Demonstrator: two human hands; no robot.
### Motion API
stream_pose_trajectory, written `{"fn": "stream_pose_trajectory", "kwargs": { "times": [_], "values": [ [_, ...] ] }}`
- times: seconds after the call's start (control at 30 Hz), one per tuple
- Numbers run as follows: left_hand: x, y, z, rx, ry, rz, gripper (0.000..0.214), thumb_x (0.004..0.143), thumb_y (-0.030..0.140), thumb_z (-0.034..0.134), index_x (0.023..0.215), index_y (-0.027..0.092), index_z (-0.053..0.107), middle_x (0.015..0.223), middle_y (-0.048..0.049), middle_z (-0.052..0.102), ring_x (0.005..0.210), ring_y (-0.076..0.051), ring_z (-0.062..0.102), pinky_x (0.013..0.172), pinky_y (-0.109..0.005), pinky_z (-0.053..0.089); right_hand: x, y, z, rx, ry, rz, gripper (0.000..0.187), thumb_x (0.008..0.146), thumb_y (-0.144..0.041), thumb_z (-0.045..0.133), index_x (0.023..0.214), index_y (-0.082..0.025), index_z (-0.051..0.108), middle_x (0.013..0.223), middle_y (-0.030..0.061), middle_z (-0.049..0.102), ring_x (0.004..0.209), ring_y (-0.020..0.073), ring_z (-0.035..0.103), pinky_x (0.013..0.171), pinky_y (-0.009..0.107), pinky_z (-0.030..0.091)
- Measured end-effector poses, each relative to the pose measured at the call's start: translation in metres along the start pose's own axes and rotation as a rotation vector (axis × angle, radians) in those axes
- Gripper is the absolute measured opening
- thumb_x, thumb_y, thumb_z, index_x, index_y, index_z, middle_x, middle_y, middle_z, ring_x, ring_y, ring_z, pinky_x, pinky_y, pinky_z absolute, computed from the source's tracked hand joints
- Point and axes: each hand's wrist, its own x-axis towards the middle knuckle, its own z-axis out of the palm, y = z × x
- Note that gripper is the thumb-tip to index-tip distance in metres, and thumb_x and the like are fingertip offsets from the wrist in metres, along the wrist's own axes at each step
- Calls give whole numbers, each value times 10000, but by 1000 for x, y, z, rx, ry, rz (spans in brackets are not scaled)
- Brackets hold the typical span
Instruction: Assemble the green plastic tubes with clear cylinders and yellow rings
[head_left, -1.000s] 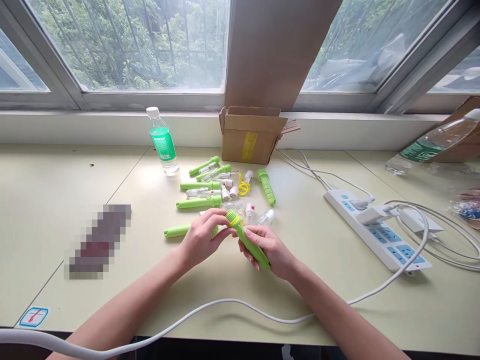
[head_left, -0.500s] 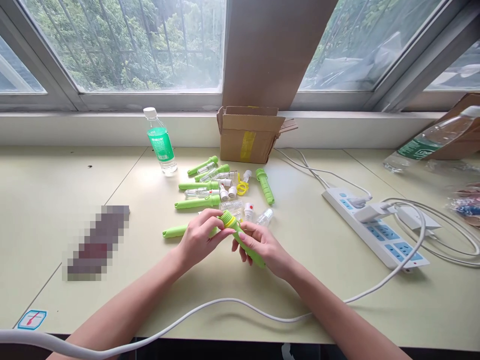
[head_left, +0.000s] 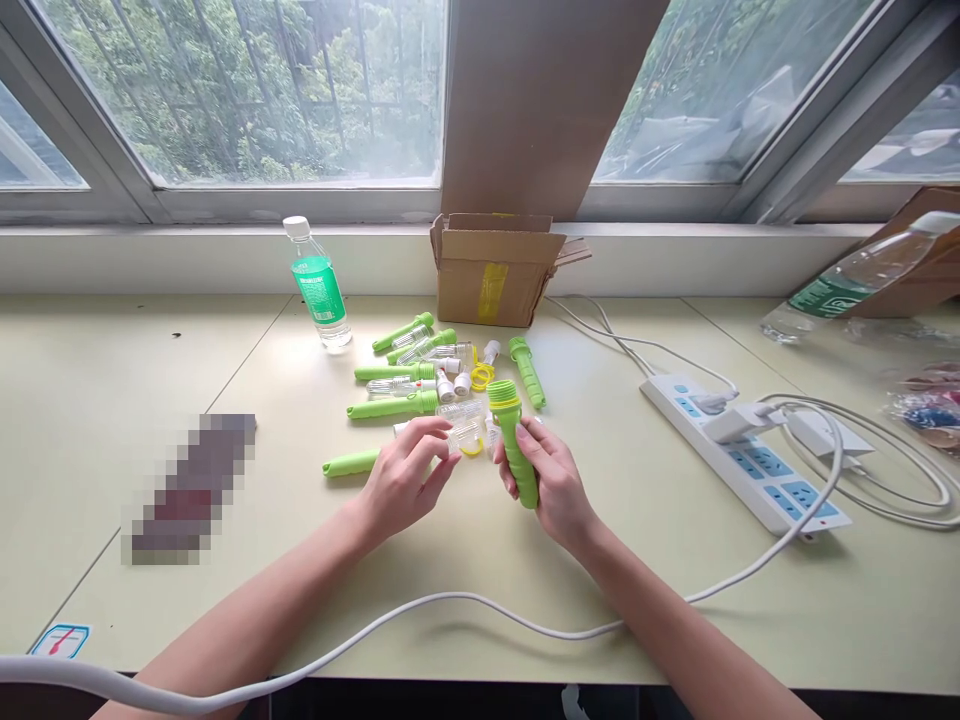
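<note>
My right hand [head_left: 553,482] is wrapped round a green plastic flashlight body [head_left: 517,455], held nearly upright above the table. A yellow ring [head_left: 505,404] sits below its threaded top. To the left, my left hand [head_left: 409,470] has its fingers bent and apart, with nothing visible between them. Its fingertips are close to clear plastic tubes [head_left: 463,428]; whether they touch is unclear. Beyond the hands lie several more green flashlight bodies [head_left: 394,406], white caps [head_left: 462,383], and loose yellow rings [head_left: 482,377]. Part of one green body [head_left: 349,463] is hidden behind my left hand.
An open cardboard box [head_left: 487,280] stands by the window sill, with a water bottle [head_left: 321,290] to its left. At right are a power strip [head_left: 739,455] with cables and another bottle [head_left: 847,285]. A white cable [head_left: 450,599] crosses in front of me.
My left hand has let go of the green flashlight body and drawn slightly away. My right hand has turned the body more upright and moved it right, with the yellow ring still on it.
</note>
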Motion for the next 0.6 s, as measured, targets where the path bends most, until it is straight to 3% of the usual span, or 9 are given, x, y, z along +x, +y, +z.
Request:
{"fn": "stream_pose_trajectory", "kwargs": {
  "times": [0.2, 0.4, 0.6],
  "values": [
    [-3, -1, 2, 62, -43, 33, 114, 838, 155, 572, 913, 191, 494, 1038, -100, 584, 904, -181, 603, 701, -302, 522, 1, 8, 0, -312, 210, -148, 223, 838, -396, 601, 825, -201, 494, 698, -21, 521, 496, 92, 468, 437, 231, 409],
    [0, 2, 0, 120, -80, 76, 159, 829, 161, 580, 970, 188, 511, 1012, -97, 599, 888, -191, 590, 719, -319, 513, -1, 13, -1, -469, 233, -254, 191, 850, -373, 583, 863, -213, 479, 640, -37, 500, 483, 113, 476, 443, 249, 408],
    [0, 0, 2, 192, -129, 31, 198, 851, 209, 554, 1041, 185, 504, 1103, -123, 577, 963, -230, 581, 778, -370, 515, 2, 17, -3, -670, 252, -323, 212, 839, -363, 588, 959, -208, 508, 745, -9, 552, 531, 122, 498, 497, 258, 422]
  ]
}}
